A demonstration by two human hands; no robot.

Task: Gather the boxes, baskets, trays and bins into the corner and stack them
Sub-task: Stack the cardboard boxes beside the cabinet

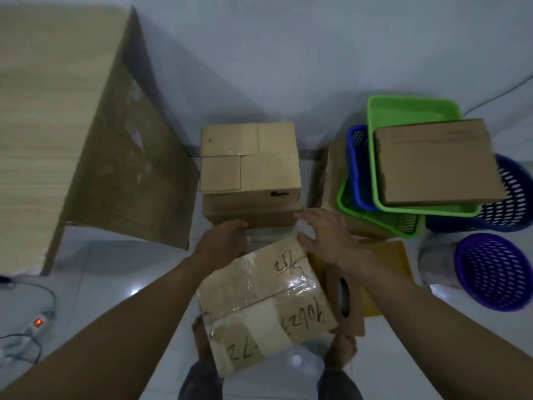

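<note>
Our left hand [223, 241] curls over the far edge of the taped box [265, 307]. Our right hand [326, 238] lies spread on its corner, probably steadying it for the box stack [250, 168] mid-frame.

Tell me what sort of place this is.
Probably a storage corner of a plain room: cardboard boxes stacked on a tiled floor by a bare wall, plastic baskets and trays piled beside them, and a power strip near a wooden table.
</note>
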